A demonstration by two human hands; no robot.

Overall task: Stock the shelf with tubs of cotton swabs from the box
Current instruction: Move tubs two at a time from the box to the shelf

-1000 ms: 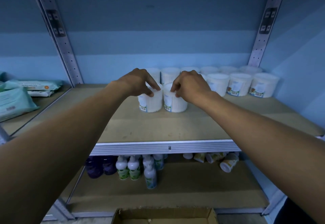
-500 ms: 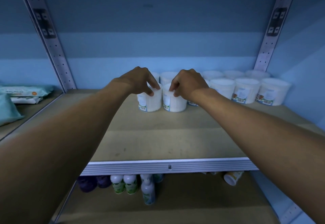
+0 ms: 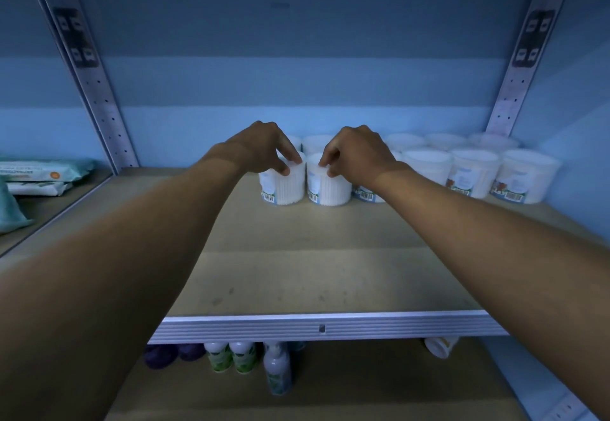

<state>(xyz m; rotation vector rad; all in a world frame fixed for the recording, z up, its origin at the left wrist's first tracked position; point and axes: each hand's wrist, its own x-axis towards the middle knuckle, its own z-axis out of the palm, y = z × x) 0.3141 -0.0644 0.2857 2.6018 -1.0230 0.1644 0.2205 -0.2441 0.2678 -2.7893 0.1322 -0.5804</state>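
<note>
Two clear tubs of cotton swabs stand side by side on the wooden shelf (image 3: 297,275). My left hand (image 3: 264,148) grips the lid of the left tub (image 3: 285,186) from above with curled fingers. My right hand (image 3: 355,153) grips the top of the right tub (image 3: 330,189) the same way. Both tubs rest on the board, in line with a front row of tubs (image 3: 475,173) that runs to the right. A back row of tubs (image 3: 442,140) stands against the blue wall. The box is out of view.
Perforated metal uprights (image 3: 95,90) stand at the shelf's back corners. Packs of wipes (image 3: 43,171) lie on the neighbouring shelf to the left. Below, the lower shelf holds bottles (image 3: 231,356) and a fallen tub (image 3: 440,346). The shelf's metal front lip (image 3: 323,326) runs across.
Both hands have pushed the two tubs a little farther back on the shelf. The view has come closer and tilted up, so the box at the bottom has left the picture.
</note>
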